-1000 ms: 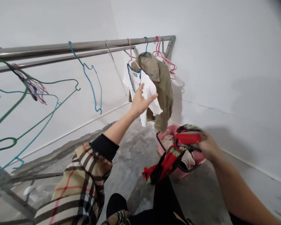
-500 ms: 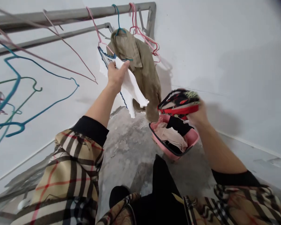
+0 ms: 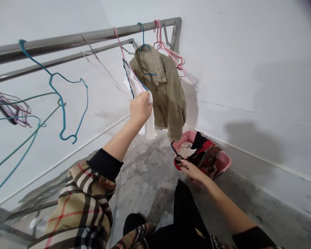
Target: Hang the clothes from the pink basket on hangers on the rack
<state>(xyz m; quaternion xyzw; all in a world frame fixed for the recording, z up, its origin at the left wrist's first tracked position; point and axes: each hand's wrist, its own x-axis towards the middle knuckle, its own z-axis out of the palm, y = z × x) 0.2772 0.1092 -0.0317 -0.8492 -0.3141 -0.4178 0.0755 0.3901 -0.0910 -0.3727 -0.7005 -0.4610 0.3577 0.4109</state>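
Observation:
My left hand (image 3: 140, 108) is raised and closed on a white garment (image 3: 149, 126) that hangs from a hanger on the metal rail (image 3: 75, 37). Right beside it hangs an olive-brown shirt (image 3: 163, 93) on a blue hanger. My right hand (image 3: 190, 169) reaches down to the pink laundry basket (image 3: 224, 162) on the floor. Its fingers rest on the red and black patterned cloth (image 3: 206, 157) lying in the basket, with the fingers stretched out.
Empty wire hangers, blue (image 3: 64, 103), green and pink (image 3: 168, 52), dangle along the two rails. White walls meet in a corner behind the basket. The concrete floor (image 3: 145, 180) is stained. My dark trouser legs show at the bottom.
My right hand has dropped from chest height to the basket, and the red and black cloth now lies in it. My left hand has closed tighter on the white garment.

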